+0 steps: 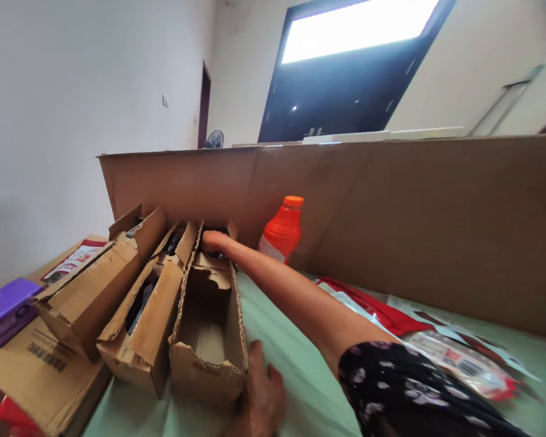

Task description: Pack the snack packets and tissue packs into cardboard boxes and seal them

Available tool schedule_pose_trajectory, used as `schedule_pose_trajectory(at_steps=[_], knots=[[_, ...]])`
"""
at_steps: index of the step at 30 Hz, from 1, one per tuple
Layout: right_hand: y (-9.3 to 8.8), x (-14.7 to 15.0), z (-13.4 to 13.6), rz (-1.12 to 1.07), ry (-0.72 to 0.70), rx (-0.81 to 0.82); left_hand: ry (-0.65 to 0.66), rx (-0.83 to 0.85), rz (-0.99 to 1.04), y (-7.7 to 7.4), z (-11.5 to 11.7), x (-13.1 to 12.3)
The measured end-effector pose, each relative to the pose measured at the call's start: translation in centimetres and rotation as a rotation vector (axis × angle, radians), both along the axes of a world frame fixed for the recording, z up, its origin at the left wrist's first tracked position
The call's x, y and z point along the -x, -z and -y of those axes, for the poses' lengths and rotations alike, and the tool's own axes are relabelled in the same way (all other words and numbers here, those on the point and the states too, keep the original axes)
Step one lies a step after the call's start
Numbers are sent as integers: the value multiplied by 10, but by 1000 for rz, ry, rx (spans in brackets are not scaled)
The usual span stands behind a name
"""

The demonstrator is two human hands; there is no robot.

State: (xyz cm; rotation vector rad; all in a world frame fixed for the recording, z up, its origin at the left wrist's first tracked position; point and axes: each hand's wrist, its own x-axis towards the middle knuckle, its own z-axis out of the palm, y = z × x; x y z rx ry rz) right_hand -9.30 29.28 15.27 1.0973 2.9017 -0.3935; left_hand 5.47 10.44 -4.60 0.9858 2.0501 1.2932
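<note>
My right hand (216, 241) reaches into the far compartment of an open-topped cardboard box (204, 364). Its fingers are curled down inside, and what they hold, if anything, is hidden. A dark item shows partly under it. At the near right corner of the same box, my left hand (266, 394) grips the side, slightly blurred. The near compartment is bare inside. Just left stands a second narrow cardboard box (157, 340) with dark items in its slots. Farther left is a third long box (93, 279), partly covered on top.
An orange bottle (282, 230) stands against a tall cardboard wall (414, 224). Red cloth (382, 309) and plastic packets (464, 364) lie on the green sheet at right. A purple pack (11, 306) and a flat carton (40, 370) are at left.
</note>
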Motion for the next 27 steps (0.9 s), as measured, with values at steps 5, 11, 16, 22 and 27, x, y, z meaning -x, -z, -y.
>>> schedule_pose_trajectory(at_steps=[5,11,16,22,27], knots=[[-55,-22,-6,-107,135,75,-1,-63,-21,-7,2,1],[-110,-140,-33,-372,147,33,42,-100,-51,-9,-2,7],[-97,-275,-39,-337,235,-53,38,-129,-64,-6,-4,9],[-81,-292,-34,-243,177,-249,-26,-170,-115,-4,-3,5],[-65,-165,-11,-123,-157,-288,-28,-152,-163,6,-7,7]])
